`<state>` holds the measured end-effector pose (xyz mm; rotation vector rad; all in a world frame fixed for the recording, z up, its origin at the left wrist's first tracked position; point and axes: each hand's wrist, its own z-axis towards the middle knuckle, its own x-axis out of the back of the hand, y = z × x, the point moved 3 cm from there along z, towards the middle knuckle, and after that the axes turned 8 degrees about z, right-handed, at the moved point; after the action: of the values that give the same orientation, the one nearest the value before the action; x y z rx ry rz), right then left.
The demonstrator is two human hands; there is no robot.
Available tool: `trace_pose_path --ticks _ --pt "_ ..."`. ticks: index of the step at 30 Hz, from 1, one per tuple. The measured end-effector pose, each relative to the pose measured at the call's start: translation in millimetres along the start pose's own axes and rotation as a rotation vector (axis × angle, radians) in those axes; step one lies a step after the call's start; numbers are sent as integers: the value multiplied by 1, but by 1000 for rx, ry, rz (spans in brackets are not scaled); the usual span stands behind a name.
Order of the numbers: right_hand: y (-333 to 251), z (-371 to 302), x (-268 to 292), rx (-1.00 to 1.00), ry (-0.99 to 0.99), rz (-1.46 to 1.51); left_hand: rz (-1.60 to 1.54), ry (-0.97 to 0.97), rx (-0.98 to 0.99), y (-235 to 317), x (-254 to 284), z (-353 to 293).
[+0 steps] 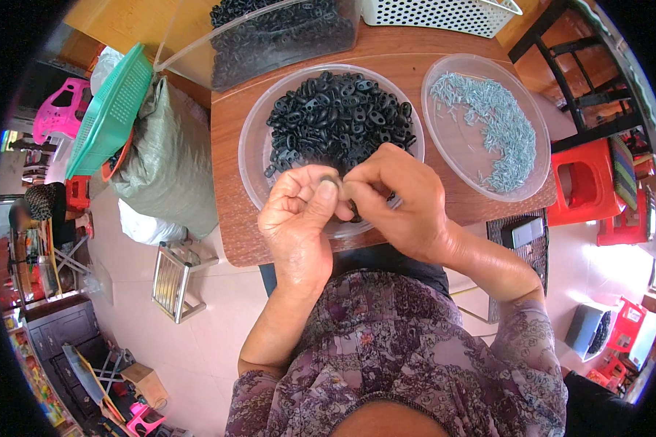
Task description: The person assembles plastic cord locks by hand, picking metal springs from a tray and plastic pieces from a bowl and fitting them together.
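Note:
Over the near edge of a round clear plastic tub [249, 124], my two hands meet with their fingertips close together. My left hand [297, 215] is closed in a pinch, thumb against forefinger, on a small dark piece [330, 178] that is mostly covered. Pinched fingers of my right hand [408, 200] touch the same spot from the right; whatever they hold is too small and hidden to name. Heaped in the tub are many small black oval pieces with two holes [335, 109]. To the right, a round clear lid [459, 149] bears a scatter of thin pale-blue pins [514, 138].
A clear bin [284, 47] of more black pieces and a white perforated basket [437, 18] stand at the wooden table's [229, 182] far side. Left are a grey-green sack [171, 160], a green basket [113, 109] and a metal stool [175, 280]. A red stool [579, 186] stands right.

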<state>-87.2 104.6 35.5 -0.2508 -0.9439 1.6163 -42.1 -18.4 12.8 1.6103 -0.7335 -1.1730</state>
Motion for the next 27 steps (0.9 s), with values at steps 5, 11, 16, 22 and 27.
trace_pose_path --ticks 5,11,16,22,27 --pt "13 -5 3 -652 70 458 31 -6 -2 3 3 0" --pt "3 0 -4 -631 52 753 -8 -72 20 1 7 -1" --pt "7 -5 -12 -627 88 707 45 -81 -100 1 8 -1" --pt "5 -3 -11 -335 113 226 206 35 -217 9 3 -8" --pt "9 -3 -15 -111 137 57 202 57 -197 11 1 -10"
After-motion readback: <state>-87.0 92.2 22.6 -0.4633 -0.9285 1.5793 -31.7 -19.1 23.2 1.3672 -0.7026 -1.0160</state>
